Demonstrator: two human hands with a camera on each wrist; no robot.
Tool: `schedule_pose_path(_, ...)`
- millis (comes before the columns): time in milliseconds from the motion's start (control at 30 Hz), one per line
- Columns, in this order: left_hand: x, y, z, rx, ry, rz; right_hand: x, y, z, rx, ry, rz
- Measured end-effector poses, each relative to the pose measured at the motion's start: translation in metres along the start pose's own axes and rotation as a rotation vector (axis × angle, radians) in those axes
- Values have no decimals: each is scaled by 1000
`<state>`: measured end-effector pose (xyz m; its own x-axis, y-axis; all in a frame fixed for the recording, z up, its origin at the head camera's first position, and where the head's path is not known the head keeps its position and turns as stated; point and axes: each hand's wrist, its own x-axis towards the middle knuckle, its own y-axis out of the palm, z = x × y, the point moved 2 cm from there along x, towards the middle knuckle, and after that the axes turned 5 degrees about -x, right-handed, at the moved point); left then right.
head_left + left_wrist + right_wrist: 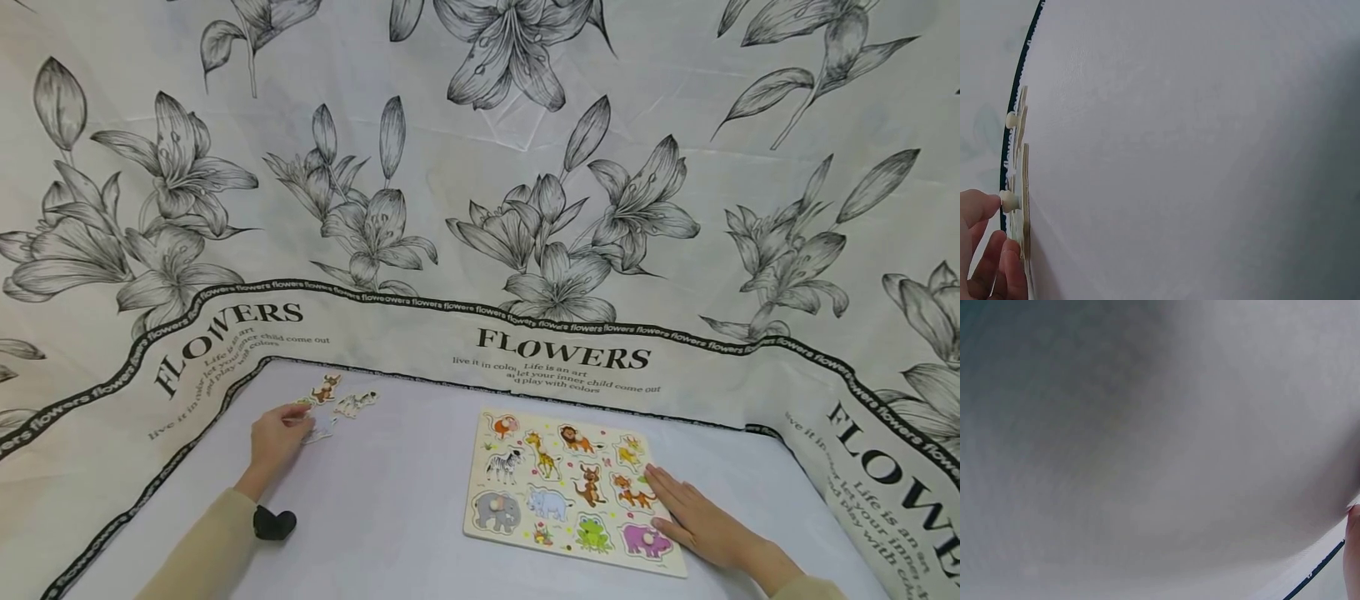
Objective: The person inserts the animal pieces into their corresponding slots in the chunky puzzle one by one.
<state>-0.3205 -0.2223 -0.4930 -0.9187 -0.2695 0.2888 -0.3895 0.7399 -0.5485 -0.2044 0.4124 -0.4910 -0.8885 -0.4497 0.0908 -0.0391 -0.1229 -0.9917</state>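
At the far left of the table, my left hand [279, 435] has its thumb and fingers at the round knob [1009, 201] of a flat wooden puzzle piece, pinching it. In the head view that pale piece [319, 432] is partly hidden by the fingers. Just beyond lie a kangaroo piece [327, 390] and a zebra piece [356, 404]. My right hand [701, 521] rests with straight fingers on the right edge of a wooden animal puzzle board [573, 554]. Knobs show on the board's elephant [497, 512] and purple hippo [647, 542].
A white cloth [375, 508] covers the table. Behind it rises a flower-printed cloth [420, 333] with a black border. A black heart-shaped thing [275, 523] sits by the left sleeve. The right wrist view is mostly blurred pale surface.
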Motion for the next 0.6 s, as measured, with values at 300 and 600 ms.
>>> schedule_pose_path(300, 0, -2, 3, 7, -35, 13, 0, 2, 1, -6, -2, -10)
schedule_pose_path(600, -2, -3, 3, 15, -18, 59, 0, 0, 1, 4, 13, 2)
